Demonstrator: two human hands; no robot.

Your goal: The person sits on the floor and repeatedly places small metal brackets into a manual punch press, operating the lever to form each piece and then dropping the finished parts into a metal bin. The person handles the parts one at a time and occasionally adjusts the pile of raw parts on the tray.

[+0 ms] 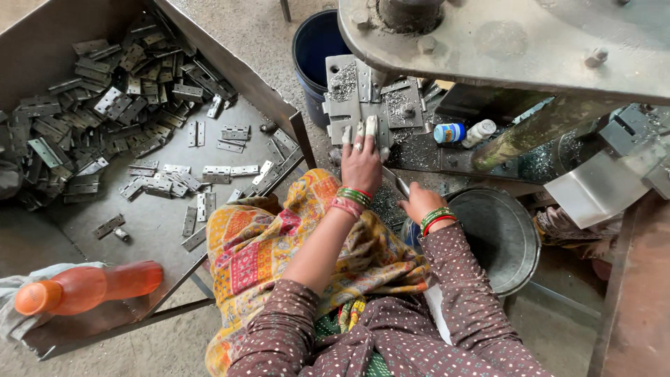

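My left hand [361, 159] reaches forward to the steel bed of a press machine [363, 94], with taped fingertips pressing a small metal hinge [370, 127] against the plate. My right hand [417, 202] rests lower, beside my lap, closed around a thin metal rod or lever [398, 183] that slants up toward the machine. Both wrists wear red and green bangles. My lap is covered by a yellow patterned cloth [279, 244].
A large metal tray [146, 230] at my left holds a heap of several grey hinges [105, 105], plus an orange plastic bottle [87, 287] on a cloth. A round metal pan [497, 234], blue bucket [317, 45] and two small bottles [462, 132] surround the machine.
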